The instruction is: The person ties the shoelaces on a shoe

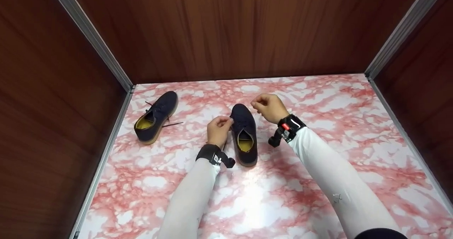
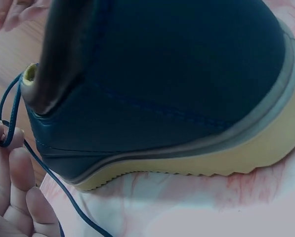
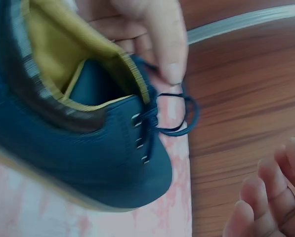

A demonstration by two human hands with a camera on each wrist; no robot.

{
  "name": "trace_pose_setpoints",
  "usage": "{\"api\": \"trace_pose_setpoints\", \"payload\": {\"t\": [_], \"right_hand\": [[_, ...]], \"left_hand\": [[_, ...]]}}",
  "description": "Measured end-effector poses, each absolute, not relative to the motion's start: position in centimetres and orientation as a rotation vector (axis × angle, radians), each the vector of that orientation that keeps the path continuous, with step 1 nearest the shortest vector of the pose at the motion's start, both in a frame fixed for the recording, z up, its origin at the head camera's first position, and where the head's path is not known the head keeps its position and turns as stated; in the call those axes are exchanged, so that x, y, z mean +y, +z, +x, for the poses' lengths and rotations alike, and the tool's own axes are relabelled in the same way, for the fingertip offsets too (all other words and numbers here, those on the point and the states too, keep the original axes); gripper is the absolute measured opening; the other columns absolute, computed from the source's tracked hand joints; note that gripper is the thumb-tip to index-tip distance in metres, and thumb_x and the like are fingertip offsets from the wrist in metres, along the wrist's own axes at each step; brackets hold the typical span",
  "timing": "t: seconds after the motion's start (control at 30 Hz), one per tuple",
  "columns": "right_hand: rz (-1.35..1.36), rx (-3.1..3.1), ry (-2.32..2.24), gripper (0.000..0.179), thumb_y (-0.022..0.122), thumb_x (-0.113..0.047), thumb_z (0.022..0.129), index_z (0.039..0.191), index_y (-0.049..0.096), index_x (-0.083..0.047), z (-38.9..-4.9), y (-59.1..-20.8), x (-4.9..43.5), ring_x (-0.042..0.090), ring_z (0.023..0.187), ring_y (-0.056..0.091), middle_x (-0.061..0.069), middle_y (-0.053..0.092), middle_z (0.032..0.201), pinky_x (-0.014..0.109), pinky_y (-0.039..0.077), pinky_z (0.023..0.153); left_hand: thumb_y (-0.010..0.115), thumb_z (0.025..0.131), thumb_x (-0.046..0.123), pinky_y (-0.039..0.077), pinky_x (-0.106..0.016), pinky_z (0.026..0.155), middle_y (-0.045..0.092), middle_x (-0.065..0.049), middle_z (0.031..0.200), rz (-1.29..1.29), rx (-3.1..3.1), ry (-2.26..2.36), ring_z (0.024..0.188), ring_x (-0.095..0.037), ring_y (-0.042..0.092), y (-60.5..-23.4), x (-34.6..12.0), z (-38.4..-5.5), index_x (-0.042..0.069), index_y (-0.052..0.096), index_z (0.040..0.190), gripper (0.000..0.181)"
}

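A dark navy lace-up shoe (image 1: 245, 117) with a yellow lining stands on the pink-and-white marbled surface, its toe pointing away. At its left side, my left hand (image 1: 218, 130) pinches a loop of the blue shoelace (image 2: 15, 109) between thumb and finger. A loose lace tail runs down past those fingers in the left wrist view. My right hand (image 1: 271, 107) hovers to the right of the toe with loosely bent fingers (image 3: 256, 195) and nothing visible in them. Looped lace (image 3: 194, 116) stands out above the eyelets in the right wrist view.
A matching navy shoe (image 1: 164, 104) sits farther left, its untied laces spread to both sides. Dark wood-grain panels (image 1: 226, 34) enclose the back and sides, with grey metal strips (image 1: 102, 46) at the corners.
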State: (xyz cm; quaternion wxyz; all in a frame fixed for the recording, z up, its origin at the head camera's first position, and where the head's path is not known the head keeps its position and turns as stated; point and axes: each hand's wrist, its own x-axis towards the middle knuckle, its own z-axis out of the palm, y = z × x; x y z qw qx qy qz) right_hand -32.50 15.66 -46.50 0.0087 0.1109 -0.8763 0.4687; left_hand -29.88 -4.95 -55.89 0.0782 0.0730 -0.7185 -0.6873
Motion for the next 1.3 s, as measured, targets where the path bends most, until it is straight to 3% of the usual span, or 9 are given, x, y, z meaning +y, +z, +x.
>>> {"api": "trace_pose_setpoints", "payload": {"t": [0.1, 0.3, 0.43, 0.57, 0.77, 0.87, 1.07, 1.3], "right_hand": [[0.415, -2.782, 1.439, 0.017, 0.069, -0.016, 0.101, 0.104, 0.077, -0.001, -32.1, -47.3, 15.7, 0.006, 0.069, 0.059, 0.013, 0.074, 0.09, 0.019, 0.048, 0.065], [0.584, -2.848, 1.337, 0.012, 0.073, -0.016, 0.098, 0.1, 0.079, -0.006, -31.1, -48.7, 14.7, 0.005, 0.073, 0.059, 0.006, 0.076, 0.089, 0.021, 0.047, 0.07], [0.716, -2.891, 1.276, 0.013, 0.075, -0.016, 0.097, 0.103, 0.081, -0.008, -30.6, -49.3, 13.7, 0.002, 0.07, 0.057, 0.006, 0.075, 0.083, 0.019, 0.047, 0.067], [0.774, -2.941, 1.254, 0.017, 0.075, -0.017, 0.097, 0.109, 0.081, -0.007, -30.4, -49.7, 12.8, 0.002, 0.067, 0.057, 0.009, 0.077, 0.084, 0.019, 0.047, 0.066], [0.812, -2.978, 1.214, 0.019, 0.076, -0.017, 0.095, 0.11, 0.081, -0.007, -30.1, -50.1, 12.0, 0.002, 0.075, 0.06, 0.008, 0.082, 0.1, 0.021, 0.049, 0.075], [0.81, -2.981, 1.23, 0.014, 0.078, -0.017, 0.093, 0.103, 0.081, -0.006, -30.0, -50.2, 11.9, 0.003, 0.073, 0.059, 0.006, 0.081, 0.091, 0.021, 0.048, 0.073], [0.752, -2.961, 1.261, 0.017, 0.083, -0.021, 0.089, 0.085, 0.073, -0.007, -30.2, -50.2, 11.9, 0.004, 0.059, 0.048, -0.007, 0.057, 0.063, 0.021, 0.039, 0.059], [0.611, -2.889, 1.322, 0.02, 0.078, -0.023, 0.094, 0.084, 0.07, -0.008, -30.5, -50.1, 12.6, 0.004, 0.056, 0.046, -0.011, 0.05, 0.06, 0.02, 0.037, 0.056]], "left_hand": [[0.078, 0.092, 0.009, 0.051, -0.018, 0.07, 0.07, 0.004, 0.078, 0.21, -2.159, -2.006, 0.073, -0.006, 0.062, -55.7, -5.1, -30.0, 0.002, 0.077, 0.096, 0.008], [0.078, 0.091, 0.009, 0.048, -0.017, 0.067, 0.065, 0.007, 0.074, 0.225, -2.146, -2.032, 0.071, -0.005, 0.058, -55.1, -5.4, -30.2, 0.0, 0.077, 0.097, 0.01], [0.076, 0.092, 0.009, 0.051, -0.019, 0.066, 0.078, -0.009, 0.095, 0.249, -2.118, -2.148, 0.072, -0.008, 0.063, -54.5, -5.6, -30.3, -0.004, 0.076, 0.103, 0.016], [0.077, 0.093, 0.013, 0.053, -0.022, 0.064, 0.078, -0.015, 0.118, 0.28, -2.153, -2.188, 0.074, -0.018, 0.068, -54.1, -5.8, -30.3, -0.001, 0.076, 0.104, 0.018], [0.079, 0.091, 0.02, 0.053, -0.025, 0.062, 0.076, 0.0, 0.088, 0.353, -2.192, -2.242, 0.068, -0.015, 0.067, -53.7, -6.2, -30.3, 0.008, 0.076, 0.097, 0.014], [0.079, 0.091, 0.019, 0.051, -0.023, 0.059, 0.072, 0.003, 0.079, 0.374, -2.168, -2.286, 0.065, -0.012, 0.064, -53.7, -6.3, -30.3, 0.007, 0.074, 0.096, 0.014], [0.081, 0.089, 0.018, 0.049, -0.021, 0.056, 0.067, 0.004, 0.074, 0.395, -2.125, -2.358, 0.063, -0.01, 0.06, -53.7, -6.2, -30.2, 0.008, 0.072, 0.094, 0.014], [0.076, 0.094, 0.019, 0.051, -0.022, 0.058, 0.075, -0.008, 0.086, 0.376, -2.147, -2.297, 0.062, -0.009, 0.062, -54.0, -6.7, -30.4, 0.007, 0.07, 0.093, 0.013]]}}
